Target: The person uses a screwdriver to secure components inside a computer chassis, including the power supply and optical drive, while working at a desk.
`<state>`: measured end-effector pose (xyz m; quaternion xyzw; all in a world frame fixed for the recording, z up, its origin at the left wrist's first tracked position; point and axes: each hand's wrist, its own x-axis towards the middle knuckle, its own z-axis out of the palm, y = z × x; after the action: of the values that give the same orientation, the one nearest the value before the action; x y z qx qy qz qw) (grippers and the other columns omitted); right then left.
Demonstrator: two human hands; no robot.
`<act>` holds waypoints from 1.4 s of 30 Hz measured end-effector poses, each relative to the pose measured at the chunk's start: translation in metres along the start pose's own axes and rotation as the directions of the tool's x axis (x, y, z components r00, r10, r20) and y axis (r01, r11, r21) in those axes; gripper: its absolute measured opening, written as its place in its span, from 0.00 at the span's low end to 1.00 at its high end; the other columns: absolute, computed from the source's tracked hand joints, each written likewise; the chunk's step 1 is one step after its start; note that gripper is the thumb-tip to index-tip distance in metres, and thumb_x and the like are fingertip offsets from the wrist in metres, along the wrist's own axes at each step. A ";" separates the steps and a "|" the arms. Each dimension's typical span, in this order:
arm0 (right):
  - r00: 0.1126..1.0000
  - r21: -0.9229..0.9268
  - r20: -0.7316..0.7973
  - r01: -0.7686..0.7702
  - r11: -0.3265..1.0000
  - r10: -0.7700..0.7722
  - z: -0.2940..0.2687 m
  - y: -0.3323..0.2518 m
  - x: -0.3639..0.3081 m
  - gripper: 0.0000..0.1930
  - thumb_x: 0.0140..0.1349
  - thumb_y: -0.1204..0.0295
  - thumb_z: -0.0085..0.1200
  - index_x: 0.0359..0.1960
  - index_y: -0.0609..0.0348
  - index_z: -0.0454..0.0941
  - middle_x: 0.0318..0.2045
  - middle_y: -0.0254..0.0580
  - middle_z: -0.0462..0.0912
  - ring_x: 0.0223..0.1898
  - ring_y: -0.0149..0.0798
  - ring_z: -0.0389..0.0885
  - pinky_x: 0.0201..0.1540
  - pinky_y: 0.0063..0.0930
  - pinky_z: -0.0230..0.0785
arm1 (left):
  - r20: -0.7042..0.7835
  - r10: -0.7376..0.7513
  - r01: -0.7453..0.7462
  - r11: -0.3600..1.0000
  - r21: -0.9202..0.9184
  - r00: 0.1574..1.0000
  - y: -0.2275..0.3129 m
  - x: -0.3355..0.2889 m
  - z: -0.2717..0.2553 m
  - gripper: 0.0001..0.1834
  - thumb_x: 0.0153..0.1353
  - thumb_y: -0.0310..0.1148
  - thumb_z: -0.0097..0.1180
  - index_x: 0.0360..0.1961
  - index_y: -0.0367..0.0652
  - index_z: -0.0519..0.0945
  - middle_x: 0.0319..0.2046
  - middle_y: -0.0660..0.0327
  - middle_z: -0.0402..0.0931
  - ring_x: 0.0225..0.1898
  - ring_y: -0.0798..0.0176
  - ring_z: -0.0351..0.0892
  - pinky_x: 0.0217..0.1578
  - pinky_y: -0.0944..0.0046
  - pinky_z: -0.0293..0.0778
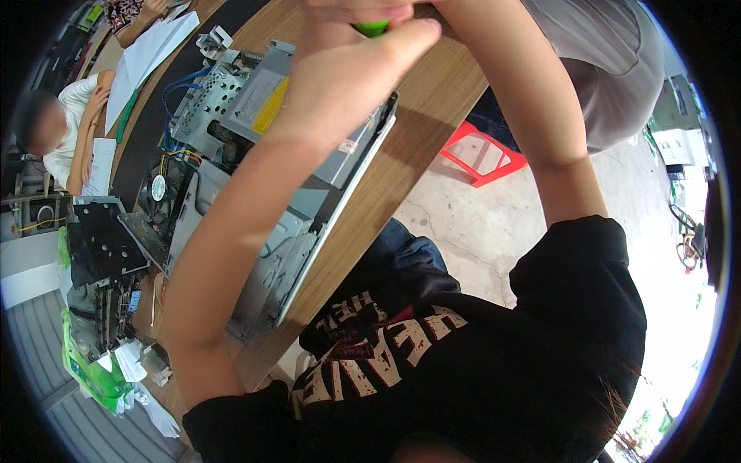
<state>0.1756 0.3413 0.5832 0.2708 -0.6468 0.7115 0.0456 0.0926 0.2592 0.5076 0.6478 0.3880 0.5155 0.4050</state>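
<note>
A: What are the surfaces like?
B: Mostly hard and thin. The opened metal case [274, 289] is dull grey sheet with folded rims and pressed ridges, lying on a counter [432, 81] with streaky brown wood grain. Near its far end stands a bracket [224, 85] dotted with round holes, and beside that a flat, boxy drive [251, 96] with a yellow label.

A: And the softer stuff?
B: A loop of thin blue cable [171, 89] curls by the bracket. A black fan [158, 187] with a pale round hub sits at the case's left side.

A: What's in the left hand [340, 77]?
B: A bright green, smooth, rounded piece [372, 29], at the top edge of the view. The fingers [397, 14] are curled closed round it, the thumb stretched alongside. It might be a handle, but only a sliver shows.

A: The other hand?
B: The right forearm [532, 85] runs out past the top edge, so I can't tell how those fingers stand or what they hold.
</note>
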 end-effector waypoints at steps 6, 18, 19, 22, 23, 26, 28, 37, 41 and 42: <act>0.847 0.200 -0.525 0.023 0.980 0.087 0.033 0.003 0.002 0.21 0.77 0.61 0.33 0.26 0.58 0.66 0.05 0.23 0.55 0.05 0.17 0.45 0.06 0.14 0.36 | -0.011 -0.031 0.032 0.996 0.080 0.999 -0.007 0.002 -0.006 0.18 0.52 0.29 0.63 0.18 0.48 0.62 0.19 0.74 0.63 0.22 0.79 0.61 0.24 0.71 0.56; 0.106 -0.585 -0.807 -0.285 0.759 -0.582 0.070 0.033 -0.018 0.17 0.75 0.62 0.39 0.28 0.57 0.67 0.09 0.25 0.59 0.09 0.20 0.51 0.12 0.16 0.45 | 0.771 -0.017 0.178 0.976 -0.125 0.636 -0.017 0.063 -0.022 0.05 0.49 0.28 0.58 0.26 0.39 0.75 0.21 0.66 0.70 0.27 0.68 0.72 0.31 0.67 0.66; 0.073 -0.597 -0.793 -0.285 0.750 -0.604 0.065 0.046 -0.016 0.16 0.75 0.63 0.40 0.28 0.57 0.68 0.09 0.25 0.59 0.09 0.20 0.52 0.12 0.16 0.45 | 0.915 -0.047 0.239 0.969 -0.055 0.401 -0.042 0.069 -0.030 0.06 0.53 0.28 0.59 0.31 0.38 0.77 0.25 0.65 0.72 0.31 0.67 0.73 0.35 0.67 0.68; -0.064 -0.638 -0.704 -0.380 0.670 -0.707 0.072 0.044 -0.019 0.15 0.74 0.63 0.41 0.28 0.56 0.68 0.10 0.26 0.60 0.10 0.21 0.53 0.14 0.17 0.47 | 0.908 0.116 0.274 0.931 -0.240 0.402 -0.017 0.075 -0.026 0.10 0.49 0.25 0.68 0.31 0.40 0.79 0.25 0.71 0.73 0.28 0.73 0.69 0.28 0.72 0.63; -0.095 -0.649 -0.677 -0.390 0.653 -0.730 0.069 0.045 -0.013 0.15 0.74 0.63 0.42 0.28 0.56 0.68 0.11 0.26 0.61 0.11 0.21 0.54 0.14 0.17 0.48 | 0.910 0.042 0.323 0.927 -0.189 0.412 -0.016 0.071 -0.028 0.11 0.48 0.25 0.69 0.32 0.40 0.79 0.25 0.70 0.73 0.28 0.73 0.69 0.28 0.72 0.63; -0.183 -0.672 -0.596 -0.419 0.611 -0.782 0.068 0.024 -0.011 0.14 0.73 0.64 0.43 0.29 0.56 0.69 0.12 0.26 0.62 0.12 0.22 0.55 0.15 0.17 0.50 | 0.936 -0.143 0.421 0.907 -0.006 0.321 -0.018 0.077 -0.015 0.13 0.48 0.28 0.70 0.34 0.38 0.80 0.29 0.66 0.77 0.30 0.70 0.72 0.31 0.69 0.67; -0.158 -0.683 -0.648 -0.311 0.661 -0.745 0.068 0.018 -0.014 0.14 0.73 0.64 0.44 0.29 0.56 0.69 0.12 0.27 0.62 0.13 0.23 0.56 0.16 0.18 0.52 | 0.864 -0.180 0.290 0.956 0.042 0.471 -0.010 0.070 -0.009 0.13 0.49 0.29 0.69 0.34 0.38 0.80 0.29 0.65 0.77 0.32 0.68 0.73 0.33 0.69 0.68; 0.307 -0.592 -0.792 -0.178 0.786 -0.528 0.079 0.027 -0.010 0.11 0.64 0.63 0.61 0.30 0.55 0.74 0.26 0.30 0.77 0.28 0.25 0.74 0.32 0.18 0.65 | 0.129 0.127 -0.168 0.908 0.384 0.983 0.051 -0.034 -0.110 0.11 0.59 0.32 0.61 0.42 0.39 0.78 0.35 0.62 0.77 0.38 0.69 0.76 0.43 0.69 0.71; 0.355 -0.526 -0.835 -0.295 0.798 -0.419 0.080 0.007 -0.031 0.12 0.64 0.64 0.56 0.35 0.60 0.70 0.30 0.37 0.71 0.29 0.30 0.71 0.37 0.27 0.64 | -0.065 -0.152 0.165 0.873 0.459 0.986 0.082 -0.113 -0.166 0.11 0.69 0.29 0.49 0.49 0.36 0.74 0.43 0.59 0.77 0.44 0.66 0.76 0.49 0.66 0.70; 0.378 -0.535 -0.823 -0.264 0.803 -0.425 0.089 0.000 -0.046 0.14 0.65 0.65 0.52 0.40 0.64 0.67 0.36 0.44 0.69 0.34 0.34 0.70 0.41 0.32 0.61 | -0.106 -0.158 0.190 0.863 0.469 0.982 0.082 -0.140 -0.182 0.10 0.67 0.29 0.53 0.46 0.36 0.75 0.40 0.60 0.76 0.42 0.68 0.75 0.46 0.69 0.69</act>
<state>0.2437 0.2700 0.5640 -0.1670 -0.6790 0.4955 0.5154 -0.1031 0.1227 0.5593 0.6729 0.5724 0.3862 0.2654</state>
